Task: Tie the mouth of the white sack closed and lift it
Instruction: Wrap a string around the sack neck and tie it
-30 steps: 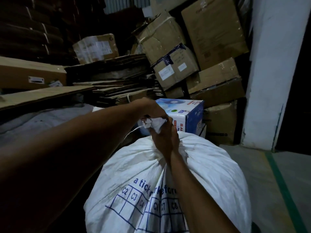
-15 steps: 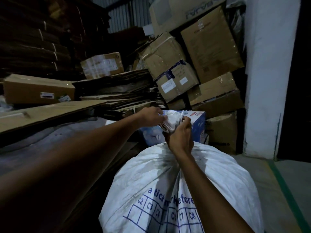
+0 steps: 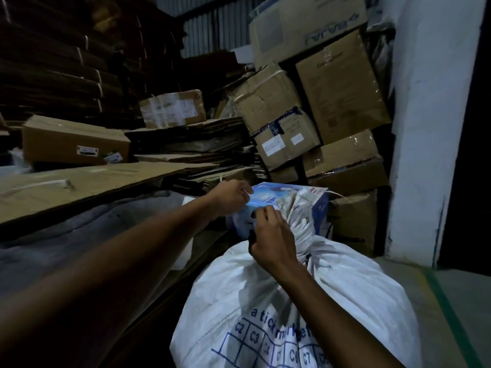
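White sack (image 3: 332, 301), gathered neck upright beside right hand (image 3: 273, 240) — fingers curled, seemingly pinching string, left hand (image 3: 231, 197) likewise.

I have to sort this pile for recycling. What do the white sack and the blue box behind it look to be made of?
White sack: probably woven plastic, matte, with crinkly folds and printed blue lettering. Blue box: likely printed cardboard, slightly glossy, with crisp edges.

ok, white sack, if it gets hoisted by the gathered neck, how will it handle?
Probably heavy: the white sack bulges round and taut below the gathered neck. Likely to sag and swing, since the woven cloth creases softly. The neck may slip through the right hand because the weave looks slick. The left hand is beside it; any tie is unclear.
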A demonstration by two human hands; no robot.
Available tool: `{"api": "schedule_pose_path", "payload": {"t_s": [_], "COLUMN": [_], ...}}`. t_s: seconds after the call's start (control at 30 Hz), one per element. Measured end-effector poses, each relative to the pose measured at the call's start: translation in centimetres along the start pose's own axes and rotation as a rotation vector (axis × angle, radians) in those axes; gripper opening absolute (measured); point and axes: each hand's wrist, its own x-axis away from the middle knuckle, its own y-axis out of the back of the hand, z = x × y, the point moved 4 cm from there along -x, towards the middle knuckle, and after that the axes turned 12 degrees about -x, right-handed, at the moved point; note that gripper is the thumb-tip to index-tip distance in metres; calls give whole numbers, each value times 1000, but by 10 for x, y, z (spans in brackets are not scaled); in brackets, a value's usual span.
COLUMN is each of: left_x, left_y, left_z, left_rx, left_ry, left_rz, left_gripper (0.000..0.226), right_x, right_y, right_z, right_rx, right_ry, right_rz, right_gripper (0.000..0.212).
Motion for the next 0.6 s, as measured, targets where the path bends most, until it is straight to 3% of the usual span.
{"api": "schedule_pose_path", "payload": {"t_s": [0.17,0.4,0.53,0.6], "left_x": [22,61,90,104], "left_y": [13,43,77,91], "left_z": [30,95,142,169], "left_rx": [-26,-38,-234,-325], "left_ry": [54,243,377,414], "left_rz": [-70,-209,-286,-251], "left_gripper": [33,21,12,26], "right_x": [-29,-70,-91,-99], "right_y": [3,-2,-14,-22], "right_z": [21,63,102,122], "right_rx": [-6,-51,-109,-157], "right_ry": [-4,43,108,128], "right_rz": [7,49,64,83], "right_gripper": [33,41,43,44]}}
